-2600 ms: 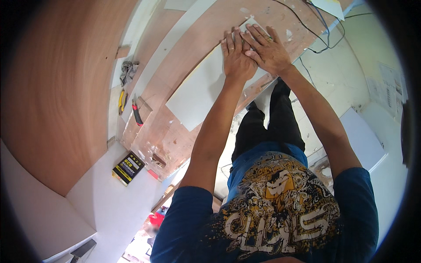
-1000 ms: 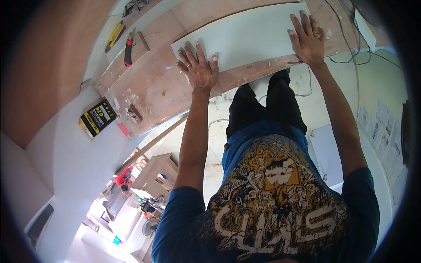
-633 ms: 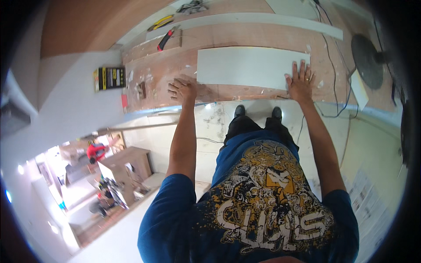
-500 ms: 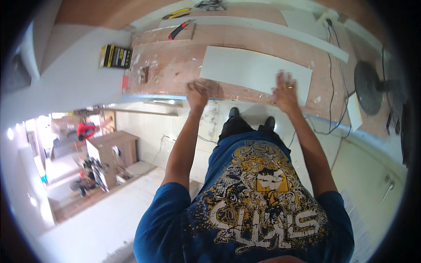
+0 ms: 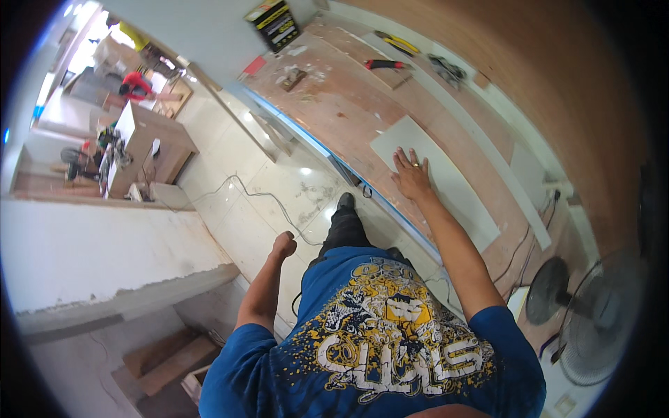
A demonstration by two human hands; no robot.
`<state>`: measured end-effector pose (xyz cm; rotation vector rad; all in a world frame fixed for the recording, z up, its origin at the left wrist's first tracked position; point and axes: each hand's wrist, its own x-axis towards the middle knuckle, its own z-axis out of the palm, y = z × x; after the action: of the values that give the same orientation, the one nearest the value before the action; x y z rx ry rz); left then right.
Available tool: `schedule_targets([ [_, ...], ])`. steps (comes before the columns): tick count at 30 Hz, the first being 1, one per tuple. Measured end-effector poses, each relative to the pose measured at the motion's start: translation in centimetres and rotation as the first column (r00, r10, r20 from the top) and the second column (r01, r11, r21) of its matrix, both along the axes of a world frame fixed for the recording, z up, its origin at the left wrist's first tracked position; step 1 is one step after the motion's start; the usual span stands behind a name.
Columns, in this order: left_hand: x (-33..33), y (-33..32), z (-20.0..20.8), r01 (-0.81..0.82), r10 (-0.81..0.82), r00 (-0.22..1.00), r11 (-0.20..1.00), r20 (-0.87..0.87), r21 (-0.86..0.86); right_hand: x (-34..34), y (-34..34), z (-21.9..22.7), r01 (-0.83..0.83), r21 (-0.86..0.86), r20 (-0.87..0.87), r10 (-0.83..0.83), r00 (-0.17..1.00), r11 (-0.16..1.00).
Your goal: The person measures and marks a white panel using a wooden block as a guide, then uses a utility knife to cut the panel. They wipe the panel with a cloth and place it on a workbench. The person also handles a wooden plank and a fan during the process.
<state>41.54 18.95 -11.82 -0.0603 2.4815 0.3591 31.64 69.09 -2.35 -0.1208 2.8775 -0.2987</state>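
Note:
A white rectangular panel (image 5: 453, 195) lies on the stained wooden workbench (image 5: 334, 104). My right hand (image 5: 412, 175) rests on the panel's left part, palm down with the fingers stretched out; one finger wears a ring. Off the bench, over the tiled floor, my left hand (image 5: 284, 245) is closed in a fist. What it holds, if anything, is hidden. Beyond the panel are a red and black utility knife (image 5: 385, 64) and a long white strip (image 5: 488, 153). A small brown block (image 5: 293, 79) sits near the bench's left end.
Yellow-handled pliers (image 5: 397, 43) lie by the back wall. A black and yellow can (image 5: 275, 26) stands at the far left bench corner. A fan (image 5: 589, 320) lies at right near cords. A cable (image 5: 251, 195) crosses the floor. A person in red (image 5: 139, 87) works farther off.
My view has turned toward the left. My left hand has left the bench edge and now hangs over the floor. My right hand has shifted toward the panel's other end.

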Motion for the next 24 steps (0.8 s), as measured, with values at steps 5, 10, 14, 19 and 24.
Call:
schedule_targets([
  [5,-5.9,0.6,-2.6,0.043,-0.044,0.999,0.985,0.004,0.167,-4.9,-3.4,1.6,0.045,0.062,0.076,-0.05,0.996,0.997],
  [10,-23.3,7.0,2.5,0.036,0.189,0.858,0.905,-0.478,0.424,-6.6,-4.4,2.1,0.125,0.132,0.145,-0.144,0.979,0.983],
  [14,-35.9,11.1,7.5,0.102,0.237,0.772,0.87,-0.589,0.483,-7.8,-5.9,2.1,0.246,0.185,0.149,-0.275,0.95,0.952],
  [19,-41.0,16.8,7.2,0.414,0.065,0.75,0.73,-0.658,0.544,-11.3,-9.3,4.2,0.424,0.097,0.23,-0.435,0.87,0.9],
  [24,-34.0,27.2,10.1,0.713,-0.433,0.7,0.402,-0.568,0.574,-6.6,-8.1,-0.1,0.491,0.0,-0.004,-0.491,0.871,0.871],
])
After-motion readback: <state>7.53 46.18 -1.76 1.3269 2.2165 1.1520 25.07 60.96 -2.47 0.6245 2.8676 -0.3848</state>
